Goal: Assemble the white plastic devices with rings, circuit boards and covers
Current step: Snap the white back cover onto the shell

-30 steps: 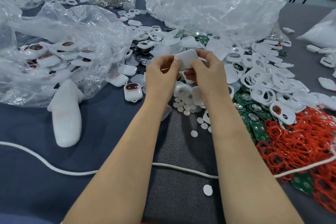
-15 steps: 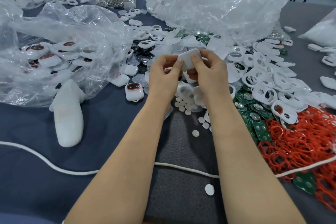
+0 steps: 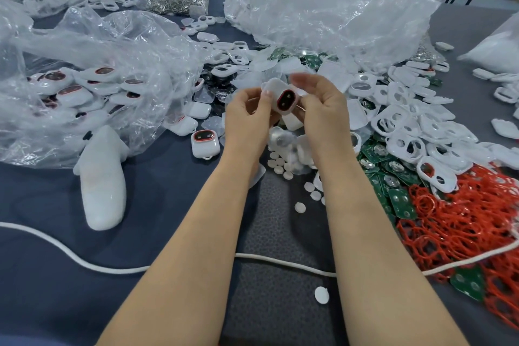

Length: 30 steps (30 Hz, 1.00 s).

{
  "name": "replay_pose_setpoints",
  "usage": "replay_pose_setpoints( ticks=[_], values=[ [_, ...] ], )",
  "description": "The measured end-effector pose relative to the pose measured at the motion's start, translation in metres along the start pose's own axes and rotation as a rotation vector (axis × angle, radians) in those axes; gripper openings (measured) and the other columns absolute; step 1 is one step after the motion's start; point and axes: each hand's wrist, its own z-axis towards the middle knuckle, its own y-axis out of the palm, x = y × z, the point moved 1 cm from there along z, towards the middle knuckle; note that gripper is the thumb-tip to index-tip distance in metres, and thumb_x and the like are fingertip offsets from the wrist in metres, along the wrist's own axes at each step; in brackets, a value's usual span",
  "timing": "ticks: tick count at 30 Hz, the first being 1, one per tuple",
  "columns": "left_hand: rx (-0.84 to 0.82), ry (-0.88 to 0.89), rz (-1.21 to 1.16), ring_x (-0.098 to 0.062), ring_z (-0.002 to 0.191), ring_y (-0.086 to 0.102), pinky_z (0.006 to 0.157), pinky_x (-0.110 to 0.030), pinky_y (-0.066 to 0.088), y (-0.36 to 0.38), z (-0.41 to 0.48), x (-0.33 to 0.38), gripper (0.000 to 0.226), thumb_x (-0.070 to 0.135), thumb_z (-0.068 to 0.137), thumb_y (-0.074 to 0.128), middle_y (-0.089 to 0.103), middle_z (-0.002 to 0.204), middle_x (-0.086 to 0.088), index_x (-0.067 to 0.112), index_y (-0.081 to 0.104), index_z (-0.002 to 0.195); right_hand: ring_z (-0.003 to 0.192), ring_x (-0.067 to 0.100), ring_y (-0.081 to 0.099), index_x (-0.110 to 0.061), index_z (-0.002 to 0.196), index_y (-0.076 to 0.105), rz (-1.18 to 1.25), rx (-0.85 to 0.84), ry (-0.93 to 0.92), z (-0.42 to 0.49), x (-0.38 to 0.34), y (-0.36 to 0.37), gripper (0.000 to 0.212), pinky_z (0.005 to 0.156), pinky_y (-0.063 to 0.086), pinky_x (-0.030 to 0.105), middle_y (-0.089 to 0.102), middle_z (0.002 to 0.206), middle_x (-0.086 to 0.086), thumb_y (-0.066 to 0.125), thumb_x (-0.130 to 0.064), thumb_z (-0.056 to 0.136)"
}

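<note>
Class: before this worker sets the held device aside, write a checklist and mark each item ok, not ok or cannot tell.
1. The left hand and right hand grip the device: ok.
2. Its red ring shows round the window: ok.
3. Whole cover seam closed: cannot tell, the hands hide it.
4. A circuit board inside: cannot tell.
5. Room beside the finished device on the table: ok.

Shot from a single wide-angle camera worn on the head; facing forward and down across a dark table (image 3: 56,303); close in, with both forearms (image 3: 196,233) reaching up from the bottom edge to the left hand (image 3: 247,118) and right hand (image 3: 325,112) at mid-frame; plastic bags (image 3: 323,8) along the far side.
</note>
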Motion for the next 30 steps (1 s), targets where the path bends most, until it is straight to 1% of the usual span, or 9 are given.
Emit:
replay_pose_setpoints(
  ticks=[4, 7, 9, 12, 14, 16, 21, 25, 30],
  values=[
    [-0.001, 0.002, -0.013, -0.028, 0.101, 0.066, 0.084, -0.030, 0.056, 0.001, 0.001, 0.000, 0.015, 0.011, 0.098, 0.053, 0.064, 0.107, -0.020, 0.001, 0.056, 0.108, 0.091, 0.013, 0.066, -0.020, 0.102, 0.063, -0.018, -0.040, 0.014, 0.000, 0.001, 0.000, 0.015, 0.085, 0.056, 0.033, 0.067, 0.095, -0.004, 0.058, -0.011, 0.091],
    [0.011, -0.023, -0.029, -0.020, 0.092, 0.067, 0.077, -0.023, 0.056, 0.001, 0.001, -0.001, 0.013, 0.012, 0.098, 0.054, 0.066, 0.101, -0.015, 0.004, 0.057, 0.106, 0.099, 0.018, 0.066, -0.014, 0.108, 0.063, -0.095, -0.077, -0.001, -0.001, 0.002, 0.001, 0.018, 0.093, 0.053, 0.039, 0.069, 0.103, 0.006, 0.061, -0.013, 0.090],
    [-0.002, -0.024, -0.047, -0.015, 0.083, 0.068, 0.074, -0.021, 0.056, 0.000, -0.001, 0.000, 0.014, 0.015, 0.097, 0.056, 0.067, 0.095, -0.010, 0.005, 0.057, 0.106, 0.100, 0.017, 0.066, -0.013, 0.107, 0.064, -0.119, -0.083, -0.023, -0.001, 0.001, 0.001, 0.018, 0.094, 0.053, 0.039, 0.069, 0.104, 0.005, 0.061, -0.010, 0.090],
    [-0.018, 0.029, 0.010, -0.022, 0.088, 0.068, 0.081, -0.030, 0.058, 0.000, -0.001, 0.000, 0.022, 0.012, 0.097, 0.057, 0.067, 0.103, -0.019, -0.001, 0.058, 0.114, 0.098, 0.018, 0.066, -0.018, 0.099, 0.063, -0.130, -0.100, -0.071, -0.001, 0.001, 0.001, 0.016, 0.092, 0.053, 0.041, 0.068, 0.098, 0.002, 0.060, -0.005, 0.089],
    [-0.004, 0.060, 0.055, -0.030, 0.096, 0.067, 0.088, -0.039, 0.056, 0.000, -0.001, 0.001, 0.019, 0.012, 0.096, 0.057, 0.066, 0.107, -0.023, 0.000, 0.059, 0.110, 0.099, 0.019, 0.067, -0.016, 0.100, 0.063, -0.132, -0.099, -0.086, -0.001, 0.003, 0.003, 0.016, 0.092, 0.053, 0.043, 0.070, 0.099, 0.005, 0.060, -0.005, 0.089],
    [0.012, 0.060, 0.068, -0.033, 0.101, 0.066, 0.090, -0.043, 0.055, 0.000, -0.001, 0.001, 0.014, 0.013, 0.096, 0.057, 0.066, 0.108, -0.022, 0.004, 0.059, 0.107, 0.100, 0.019, 0.067, -0.012, 0.104, 0.064, -0.116, -0.091, -0.077, -0.001, 0.004, 0.004, 0.017, 0.093, 0.053, 0.043, 0.070, 0.102, 0.008, 0.061, -0.006, 0.089],
    [0.032, 0.032, -0.041, -0.023, 0.091, 0.066, 0.080, -0.029, 0.057, 0.000, 0.000, 0.002, 0.009, 0.010, 0.097, 0.056, 0.065, 0.106, -0.023, 0.006, 0.057, 0.105, 0.104, 0.018, 0.066, -0.009, 0.116, 0.063, -0.052, -0.109, -0.016, -0.001, 0.006, 0.008, 0.025, 0.097, 0.051, 0.041, 0.070, 0.108, 0.009, 0.062, -0.012, 0.091],
    [0.008, 0.018, -0.052, -0.024, 0.088, 0.063, 0.088, -0.039, 0.054, 0.002, -0.002, 0.001, 0.002, 0.010, 0.096, 0.057, 0.064, 0.096, -0.017, 0.012, 0.056, 0.097, 0.100, 0.029, 0.067, -0.010, 0.106, 0.065, 0.005, -0.126, 0.031, -0.002, 0.009, 0.009, 0.015, 0.094, 0.051, 0.049, 0.071, 0.102, 0.014, 0.056, -0.011, 0.095],
    [0.024, 0.001, -0.043, -0.023, 0.086, 0.062, 0.086, -0.038, 0.053, 0.002, -0.003, 0.001, 0.004, 0.009, 0.096, 0.056, 0.063, 0.094, -0.017, 0.012, 0.055, 0.094, 0.096, 0.030, 0.068, -0.018, 0.094, 0.066, -0.016, -0.121, 0.029, -0.002, 0.011, 0.011, 0.012, 0.092, 0.052, 0.051, 0.072, 0.097, 0.014, 0.056, -0.012, 0.094]
  ],
)
